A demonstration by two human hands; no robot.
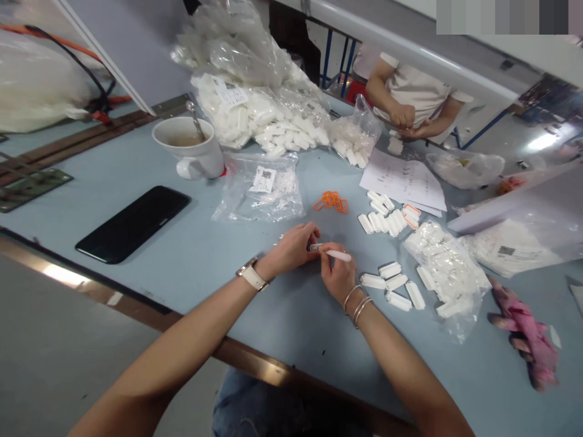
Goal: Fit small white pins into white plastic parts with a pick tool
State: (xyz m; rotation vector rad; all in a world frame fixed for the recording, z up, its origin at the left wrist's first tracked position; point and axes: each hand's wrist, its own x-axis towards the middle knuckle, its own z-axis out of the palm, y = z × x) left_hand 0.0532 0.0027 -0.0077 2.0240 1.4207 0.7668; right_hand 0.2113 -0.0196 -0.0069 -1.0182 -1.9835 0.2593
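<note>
My left hand (295,247) is closed, its fingertips pinching one end of a small white plastic piece (314,247) above the blue table. Close beside it, my right hand (337,276) is also closed, with a white, round-ended stick-like part (339,255) lying across its fingers. Whether the stick and the small piece are joined cannot be made out, since fingers cover the place between them. Right of my hands lie several loose white plastic casings (395,281). Beyond my fingertips is a small heap of orange rectangular frames (331,201).
More white casings (380,215), some with orange frames, lie near a paper sheet (403,179). Clear bags of parts (449,267) stand around. At left are a phone (133,224) and a mug (198,152) with a spoon; at right, a pink glove (526,331). A co-worker's hands (410,121) work opposite.
</note>
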